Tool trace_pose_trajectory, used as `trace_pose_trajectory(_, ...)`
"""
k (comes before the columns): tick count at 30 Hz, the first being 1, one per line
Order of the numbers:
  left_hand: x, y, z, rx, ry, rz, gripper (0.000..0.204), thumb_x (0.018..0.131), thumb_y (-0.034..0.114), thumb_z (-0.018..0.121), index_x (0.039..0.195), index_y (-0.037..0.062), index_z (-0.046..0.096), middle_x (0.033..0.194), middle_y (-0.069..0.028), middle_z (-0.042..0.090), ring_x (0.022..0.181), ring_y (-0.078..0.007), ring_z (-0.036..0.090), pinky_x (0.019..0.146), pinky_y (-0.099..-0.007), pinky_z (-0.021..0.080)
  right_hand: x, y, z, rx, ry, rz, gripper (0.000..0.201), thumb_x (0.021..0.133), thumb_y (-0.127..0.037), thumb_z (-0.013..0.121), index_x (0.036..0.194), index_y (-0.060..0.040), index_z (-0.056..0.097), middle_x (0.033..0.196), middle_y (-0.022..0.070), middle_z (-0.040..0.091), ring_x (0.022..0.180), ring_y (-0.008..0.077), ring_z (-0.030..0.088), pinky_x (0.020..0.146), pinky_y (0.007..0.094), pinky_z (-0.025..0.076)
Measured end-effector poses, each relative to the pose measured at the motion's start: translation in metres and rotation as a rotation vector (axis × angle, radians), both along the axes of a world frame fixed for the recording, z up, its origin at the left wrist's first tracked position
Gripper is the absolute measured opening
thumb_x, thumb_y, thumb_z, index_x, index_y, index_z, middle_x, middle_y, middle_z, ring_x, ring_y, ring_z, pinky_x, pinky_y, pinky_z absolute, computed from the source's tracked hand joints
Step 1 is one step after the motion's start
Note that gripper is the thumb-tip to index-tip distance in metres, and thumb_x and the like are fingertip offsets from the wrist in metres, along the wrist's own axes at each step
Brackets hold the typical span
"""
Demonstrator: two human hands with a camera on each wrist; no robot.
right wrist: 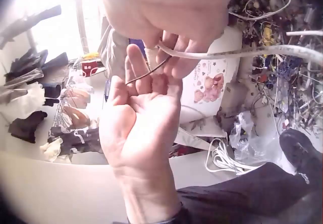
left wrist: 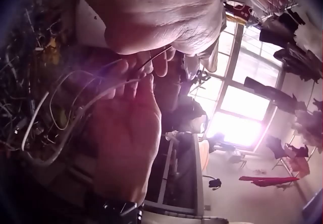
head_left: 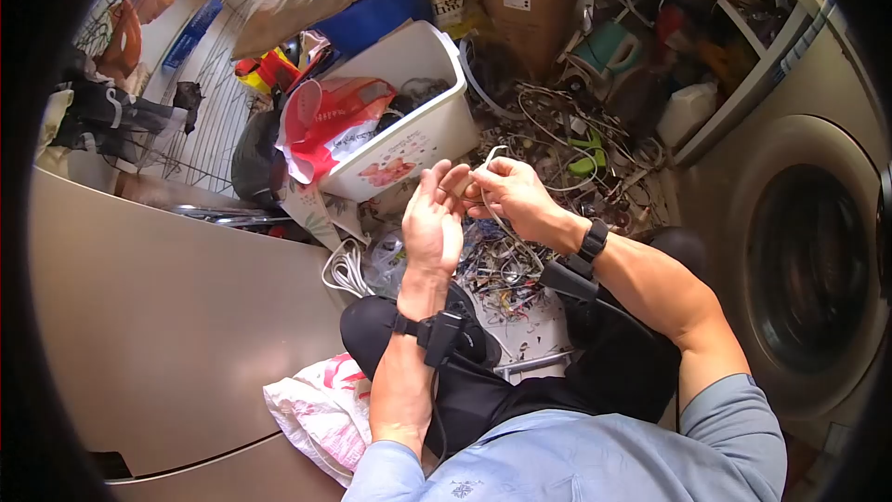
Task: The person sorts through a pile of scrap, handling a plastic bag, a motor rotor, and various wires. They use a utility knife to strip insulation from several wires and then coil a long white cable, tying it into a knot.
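My right hand (head_left: 522,197) pinches a white cable (right wrist: 242,53) between thumb and fingers. The cable's long end loops down over the scrap heap. From the pinch a thin dark wire (right wrist: 149,74) runs across to my left hand (head_left: 435,228). There it enters between the thumb and the side of the index finger, while the other fingers lie loosely bent, palm up. Both hands are raised close together in front of the white bin (head_left: 446,135). In the left wrist view, the back of my left hand hides part of the wire.
A heap of tangled wires and scraps (head_left: 506,270) covers the floor between my feet and beyond. A coiled white cable (head_left: 347,270) and a clear plastic bag (head_left: 386,260) lie at left. A red bag (head_left: 325,121) sits in the bin. A washing machine (head_left: 725,195) stands at right.
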State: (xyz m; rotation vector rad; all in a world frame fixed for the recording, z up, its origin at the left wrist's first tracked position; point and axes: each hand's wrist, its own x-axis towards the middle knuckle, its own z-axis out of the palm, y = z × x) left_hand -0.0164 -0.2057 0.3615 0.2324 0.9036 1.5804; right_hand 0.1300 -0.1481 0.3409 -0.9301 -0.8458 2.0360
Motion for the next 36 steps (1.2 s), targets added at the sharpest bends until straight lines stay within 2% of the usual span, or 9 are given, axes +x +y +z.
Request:
trace_pose_trajectory(7,0.012,0.01,0.019,0.13,0.067,0.075,0.043,0.112,0.037,0.041,0.118,-0.0005,0.062,0.079,-0.0114,0.07,0.082,-0.0231,0.067,0.086,-0.0375,0.053,-0.003,0.017,0.005,-0.097,0.05,-0.122,0.014,0.106,-0.015,0.054,0.104,-0.002,0.056,0.09,0.0082,0.066,0.082,0.0215,0.069,0.075,0.0389,0.061)
trace_pose_trajectory(10,0.028,0.018,-0.001,0.235,-0.039,-0.103,0.05,0.113,0.037,0.036,0.102,-0.0005,0.067,0.048,0.0019,0.029,0.046,-0.015,0.034,0.063,-0.032,0.046,-0.004,0.042,0.005,-0.19,0.18,-0.187,0.015,0.108,-0.015,0.048,0.105,-0.0022,0.054,0.079,0.0018,0.055,0.064,0.013,0.053,0.056,0.0303,0.05)
trace_pose_trajectory(26,0.039,-0.111,0.059,-0.027,-0.021,-0.164,0.034,0.11,0.024,0.046,0.087,0.003,0.058,0.064,-0.0032,0.044,0.059,-0.0155,0.046,0.068,-0.0352,0.046,0.112,0.159,-0.096,0.289,-0.429,-0.536,0.017,0.094,-0.01,0.057,0.078,-0.0081,0.064,0.062,-0.0005,0.052,0.046,0.0125,0.041,0.042,0.029,0.034)
trace_pose_trajectory(27,0.026,-0.135,0.07,0.075,0.923,-0.261,0.034,0.109,0.026,0.049,0.085,0.0033,0.056,0.063,-0.0044,0.046,0.058,-0.0172,0.046,0.064,-0.0352,0.044,0.142,0.186,-0.132,0.622,-0.551,-0.608,0.016,0.094,-0.011,0.058,0.079,-0.0083,0.064,0.06,-0.0007,0.051,0.044,0.0133,0.04,0.041,0.029,0.034)
trace_pose_trajectory(28,0.008,-0.162,0.063,-0.007,0.083,-0.222,0.034,0.108,0.028,0.05,0.085,0.0033,0.056,0.065,-0.0073,0.052,0.061,-0.019,0.051,0.063,-0.0343,0.045,0.17,0.189,-0.084,0.143,-0.515,-0.668,0.019,0.094,-0.012,0.058,0.076,-0.0112,0.065,0.066,-0.0005,0.058,0.047,0.0142,0.049,0.042,0.0291,0.039)
trace_pose_trajectory(29,0.0,-0.181,0.072,-0.103,0.041,-0.128,0.036,0.108,0.032,0.051,0.084,0.0051,0.056,0.066,-0.0095,0.057,0.061,-0.0212,0.056,0.061,-0.0346,0.046,0.217,0.222,-0.119,0.056,-0.069,-0.622,0.012,0.093,-0.013,0.062,0.084,-0.0069,0.066,0.064,-0.0012,0.051,0.045,0.0121,0.042,0.042,0.0287,0.035)
trace_pose_trajectory(33,-0.054,-0.233,0.097,-0.165,0.049,-0.075,0.034,0.11,0.035,0.047,0.088,0.009,0.052,0.058,-0.0063,0.051,0.049,-0.0165,0.044,0.038,-0.0283,0.031,0.248,0.221,-0.123,-0.013,-0.562,-0.813,0.017,0.094,-0.023,0.066,0.085,-0.0095,0.061,0.062,-0.0042,0.045,0.048,0.0123,0.044,0.043,0.0283,0.033)
trace_pose_trajectory(34,-0.067,-0.247,0.096,-0.229,0.127,0.398,0.034,0.111,0.034,0.044,0.084,0.0132,0.05,0.059,-0.0095,0.057,0.049,-0.0244,0.052,0.03,-0.0275,0.035,0.248,0.216,-0.117,-0.02,-0.549,-0.821,0.017,0.094,-0.023,0.066,0.085,-0.0095,0.061,0.062,-0.0042,0.045,0.048,0.0123,0.044,0.043,0.0283,0.033)
trace_pose_trajectory(36,-0.104,-0.275,0.127,-0.164,0.19,0.327,0.037,0.111,0.037,0.044,0.083,0.0136,0.048,0.054,-0.0073,0.054,0.044,-0.0256,0.056,0.035,-0.0316,0.049,0.25,0.208,-0.109,-0.019,-0.564,-0.865,0.015,0.093,-0.019,0.064,0.082,-0.0088,0.063,0.061,-0.0009,0.049,0.048,0.0149,0.046,0.042,0.0312,0.035)
